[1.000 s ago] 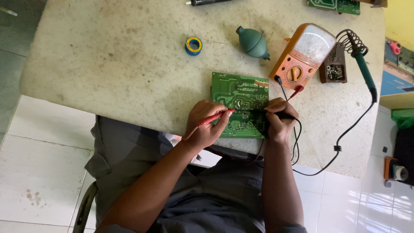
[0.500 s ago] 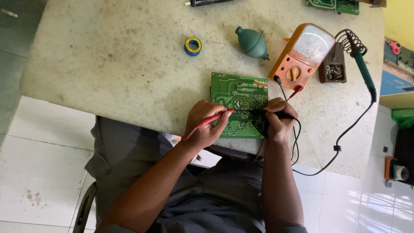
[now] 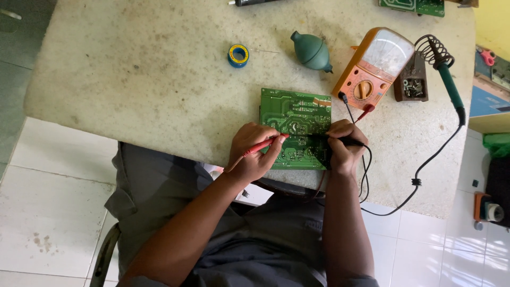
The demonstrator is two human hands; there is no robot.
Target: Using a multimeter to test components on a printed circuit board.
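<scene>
Moved: basically nothing, both probes stay parked on the board (image 3: 295,127), frame centre.
Left hand (image 3: 255,151): pinching red probe (image 3: 264,145).
Right hand (image 3: 344,146): gripping black probe (image 3: 348,141).
Meaning: looks like one steady reading.

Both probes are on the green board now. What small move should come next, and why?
Probably hold both hands steady and look up at the meter. The left hand presses the red probe and the right hand the black probe onto the board, so a reading should be showing.
</scene>
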